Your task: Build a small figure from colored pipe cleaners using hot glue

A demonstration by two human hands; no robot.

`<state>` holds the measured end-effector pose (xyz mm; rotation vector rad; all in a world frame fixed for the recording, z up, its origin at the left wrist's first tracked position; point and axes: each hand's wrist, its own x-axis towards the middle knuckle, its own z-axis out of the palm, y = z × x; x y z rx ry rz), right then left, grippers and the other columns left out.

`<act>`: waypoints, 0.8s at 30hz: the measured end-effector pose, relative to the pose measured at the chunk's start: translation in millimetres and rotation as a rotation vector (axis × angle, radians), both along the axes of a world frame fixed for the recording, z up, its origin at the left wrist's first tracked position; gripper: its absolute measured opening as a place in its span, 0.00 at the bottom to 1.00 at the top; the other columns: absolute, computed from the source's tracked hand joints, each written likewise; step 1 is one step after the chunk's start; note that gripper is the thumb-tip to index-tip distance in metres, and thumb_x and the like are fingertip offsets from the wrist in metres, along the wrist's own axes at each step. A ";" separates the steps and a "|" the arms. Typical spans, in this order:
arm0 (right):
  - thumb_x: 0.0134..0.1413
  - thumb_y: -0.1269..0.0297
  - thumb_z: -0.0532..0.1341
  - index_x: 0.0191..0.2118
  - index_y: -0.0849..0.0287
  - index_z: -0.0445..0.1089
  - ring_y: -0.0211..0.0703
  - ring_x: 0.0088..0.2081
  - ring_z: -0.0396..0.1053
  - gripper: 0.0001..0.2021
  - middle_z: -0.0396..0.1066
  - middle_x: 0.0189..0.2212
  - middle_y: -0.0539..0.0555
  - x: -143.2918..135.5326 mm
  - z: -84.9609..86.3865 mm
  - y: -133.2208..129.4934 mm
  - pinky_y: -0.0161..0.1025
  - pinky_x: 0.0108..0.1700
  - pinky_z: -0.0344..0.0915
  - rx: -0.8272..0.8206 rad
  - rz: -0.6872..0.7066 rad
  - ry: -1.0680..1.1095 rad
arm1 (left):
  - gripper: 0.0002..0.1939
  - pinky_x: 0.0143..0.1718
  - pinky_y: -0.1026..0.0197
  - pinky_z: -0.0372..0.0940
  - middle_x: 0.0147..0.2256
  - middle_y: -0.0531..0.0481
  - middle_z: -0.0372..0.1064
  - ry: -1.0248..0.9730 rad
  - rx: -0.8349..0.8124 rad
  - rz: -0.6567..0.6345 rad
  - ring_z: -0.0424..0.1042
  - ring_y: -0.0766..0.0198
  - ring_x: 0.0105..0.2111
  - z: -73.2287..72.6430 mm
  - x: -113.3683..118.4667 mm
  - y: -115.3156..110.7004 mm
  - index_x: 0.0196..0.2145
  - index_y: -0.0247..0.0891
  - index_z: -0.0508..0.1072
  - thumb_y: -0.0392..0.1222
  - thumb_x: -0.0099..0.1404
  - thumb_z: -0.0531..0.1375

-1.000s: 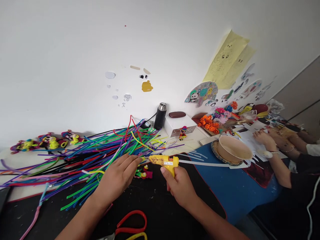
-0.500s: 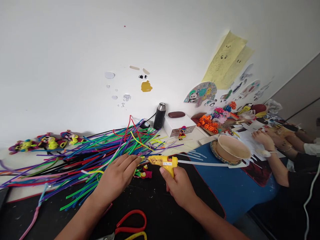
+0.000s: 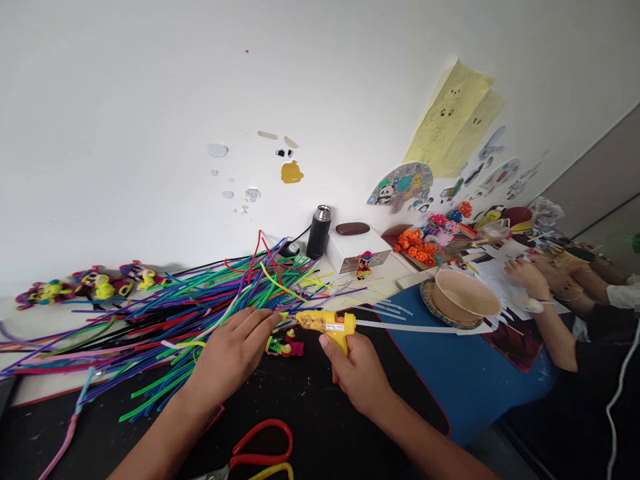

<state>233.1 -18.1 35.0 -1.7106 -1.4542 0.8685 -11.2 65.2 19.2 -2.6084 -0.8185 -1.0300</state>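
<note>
Bench (image 3: 320, 427) far-left: big loose pile of coloured pipe cleaners (image 3: 165, 320), most unused; finished figures (image 3: 80, 287) far left by wall. Right hand (image 3: 357, 373) grip wrapped on yellow glue gun (image 3: 327, 325), nozzle pointing left. Left hand (image 3: 233, 353) grip narrow, fingertips pinching at nozzle tip. Small half-built figure (image 3: 285, 347) on bench just below nozzle, between hands, untouched. Gluing looks midway. Red scissors (image 3: 260, 450) near edge.
</note>
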 end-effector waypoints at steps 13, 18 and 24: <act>0.66 0.39 0.56 0.20 0.53 0.60 0.38 0.14 0.60 0.29 0.59 0.11 0.47 1.3 -0.4 3.2 0.36 0.21 0.55 -0.006 -0.002 -0.001 | 0.15 0.49 0.51 0.72 0.47 0.39 0.81 0.044 0.031 -0.023 0.78 0.51 0.45 -4.8 -2.6 0.3 0.55 0.34 0.76 0.30 0.75 0.56; 0.65 0.37 0.56 0.20 0.53 0.60 0.37 0.14 0.59 0.29 0.60 0.11 0.48 0.7 0.8 2.8 0.36 0.21 0.55 -0.007 -0.005 0.016 | 0.15 0.51 0.51 0.71 0.48 0.40 0.81 0.042 0.035 -0.012 0.78 0.50 0.46 -7.9 -3.7 1.5 0.55 0.36 0.76 0.31 0.76 0.56; 0.64 0.35 0.56 0.20 0.53 0.61 0.37 0.13 0.59 0.30 0.59 0.11 0.47 1.2 2.8 2.0 0.36 0.20 0.54 -0.005 -0.009 0.036 | 0.16 0.51 0.51 0.71 0.48 0.40 0.81 0.035 0.025 -0.027 0.78 0.50 0.45 -6.2 -4.2 1.2 0.56 0.35 0.76 0.30 0.75 0.56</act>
